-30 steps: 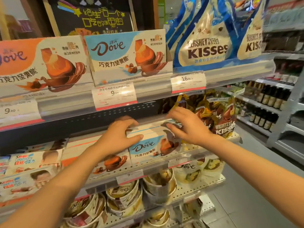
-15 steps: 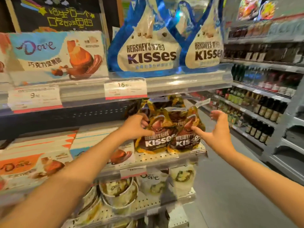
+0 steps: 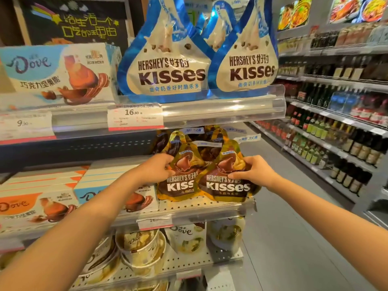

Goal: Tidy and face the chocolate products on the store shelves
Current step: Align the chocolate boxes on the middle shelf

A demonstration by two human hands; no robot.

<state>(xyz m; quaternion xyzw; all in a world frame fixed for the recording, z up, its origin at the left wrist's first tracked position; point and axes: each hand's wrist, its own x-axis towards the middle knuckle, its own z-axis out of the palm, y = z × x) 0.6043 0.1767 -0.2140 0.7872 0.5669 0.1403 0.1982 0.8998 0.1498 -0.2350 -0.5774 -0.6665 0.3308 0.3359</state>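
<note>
Right hand (image 3: 255, 172), earlier apart, now on right Kisses bag (image 3: 226, 183)

The upper shelf lip (image 3: 220, 114) hung low over the brown Kisses bags (image 3: 226, 185), leaving a narrow gap; Dove boxes (image 3: 117, 194) crowded their left, the aisle (image 3: 294, 227) lay open rightward.

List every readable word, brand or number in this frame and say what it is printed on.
"HERSHEY'S KISSES": blue bags, top shelf.
"HERSHEY'S KISSES": brown bags, middle shelf, held by both hands.
"Dove": blue box, top shelf.
"Dove": orange box, middle shelf.
"Dove": pouch, bottom shelf.
"16.80": price tag.
Tag small print, the left tag's price and bottle labels: too blurred.
</note>
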